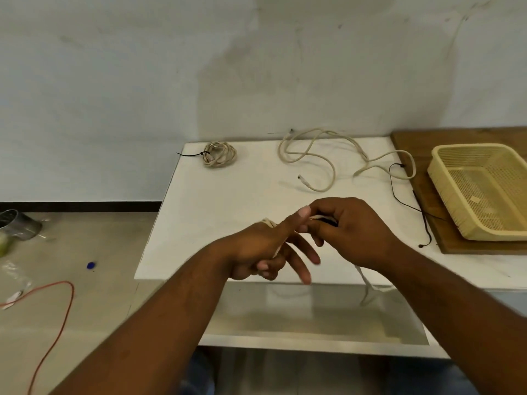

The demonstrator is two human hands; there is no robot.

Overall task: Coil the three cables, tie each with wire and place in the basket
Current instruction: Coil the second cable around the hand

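Note:
A beige cable is wound around my left hand (266,249), its loops showing at the knuckles (269,222). My right hand (349,229) pinches the cable's strand close to my left index fingertip, and the tail (366,283) hangs over the white table's (216,201) front edge. A coiled beige cable (220,154), tied with black wire, lies at the back left. A loose beige cable (322,155) sprawls at the back middle. Black tie wire (407,203) lies near the wooden board. The yellow mesh basket (445,183) stands on the right.
The basket rests on a wooden board (416,163) at the table's right side. On the floor to the left lie an orange cord (61,312), a metal can (17,225) and a blue cap (91,265). A wall rises behind the table.

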